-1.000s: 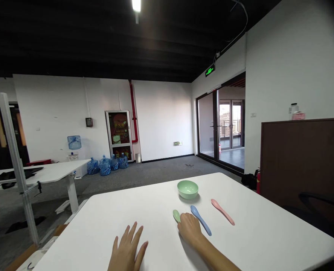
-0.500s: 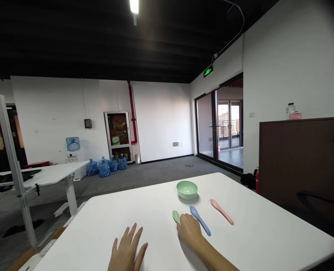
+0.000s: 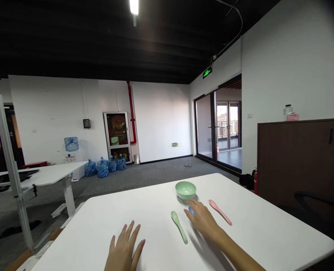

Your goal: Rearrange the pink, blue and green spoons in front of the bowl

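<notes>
My right hand (image 3: 203, 220) lies over a blue plastic spoon (image 3: 191, 211), hiding all but a small piece of its bowl end. The fingers point left, and I cannot tell whether they grip it. To the left of that hand is a pale green plastic spoon (image 3: 178, 226), lying apart from it. A pink plastic spoon (image 3: 220, 212) rests just right of my fingers. Beyond them stands a pale green bowl (image 3: 185, 190). My left hand (image 3: 124, 246) lies flat with fingers apart on the white table (image 3: 99, 222), touching nothing else.
The table's far corner and right edge run close beyond the pink spoon. A dark brown cabinet (image 3: 296, 162) and a red fire extinguisher (image 3: 255, 183) stand to the right. Another white desk (image 3: 48, 177) stands at the left, with blue water jugs (image 3: 102, 168) behind it.
My right hand has slid right, off the green spoon and onto the blue spoon. The green spoon's handle now shows, and most of the blue spoon is covered. My left hand has stayed put.
</notes>
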A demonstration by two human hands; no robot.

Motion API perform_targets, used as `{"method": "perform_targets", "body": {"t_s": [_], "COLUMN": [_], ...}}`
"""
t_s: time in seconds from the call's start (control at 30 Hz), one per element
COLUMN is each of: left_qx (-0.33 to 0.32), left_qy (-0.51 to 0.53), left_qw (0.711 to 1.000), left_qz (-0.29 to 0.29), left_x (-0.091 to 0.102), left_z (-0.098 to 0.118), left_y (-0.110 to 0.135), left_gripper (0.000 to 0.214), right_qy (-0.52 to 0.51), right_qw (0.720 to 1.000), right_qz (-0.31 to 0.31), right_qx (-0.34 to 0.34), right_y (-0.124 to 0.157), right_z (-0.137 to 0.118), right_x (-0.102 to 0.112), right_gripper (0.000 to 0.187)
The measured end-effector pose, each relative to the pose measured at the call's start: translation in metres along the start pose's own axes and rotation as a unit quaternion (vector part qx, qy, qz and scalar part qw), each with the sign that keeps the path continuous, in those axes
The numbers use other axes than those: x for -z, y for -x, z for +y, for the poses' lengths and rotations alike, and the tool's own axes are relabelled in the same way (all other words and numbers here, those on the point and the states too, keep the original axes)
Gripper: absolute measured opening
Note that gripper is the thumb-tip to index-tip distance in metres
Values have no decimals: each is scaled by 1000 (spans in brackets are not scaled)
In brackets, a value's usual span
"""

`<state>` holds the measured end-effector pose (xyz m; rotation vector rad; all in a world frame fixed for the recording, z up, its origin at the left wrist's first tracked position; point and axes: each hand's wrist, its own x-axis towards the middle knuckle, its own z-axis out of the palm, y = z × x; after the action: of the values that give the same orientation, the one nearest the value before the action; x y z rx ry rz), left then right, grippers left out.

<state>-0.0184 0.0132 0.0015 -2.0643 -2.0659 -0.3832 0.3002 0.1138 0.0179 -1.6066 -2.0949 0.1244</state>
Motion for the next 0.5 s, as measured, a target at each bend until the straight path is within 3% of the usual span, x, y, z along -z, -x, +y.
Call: {"method": "perform_targets", "body": {"t_s": [0.23,0.5], "left_qx": [-3,2], "left_qy": [4,-2], "left_qw": [1000,1000], "left_qz": [15,3], "left_x": [-4,-4], "left_z": [-3,1], "left_y": [1,-2], "left_gripper": [52,53], "right_qy": [43,32], "right_qw": [999,999], "right_qz": [12,-24], "right_qx": [-31,-32], "right_y": [2,21], "right_z": [53,69], "right_x": [13,5], "right_gripper": [67,68]}}
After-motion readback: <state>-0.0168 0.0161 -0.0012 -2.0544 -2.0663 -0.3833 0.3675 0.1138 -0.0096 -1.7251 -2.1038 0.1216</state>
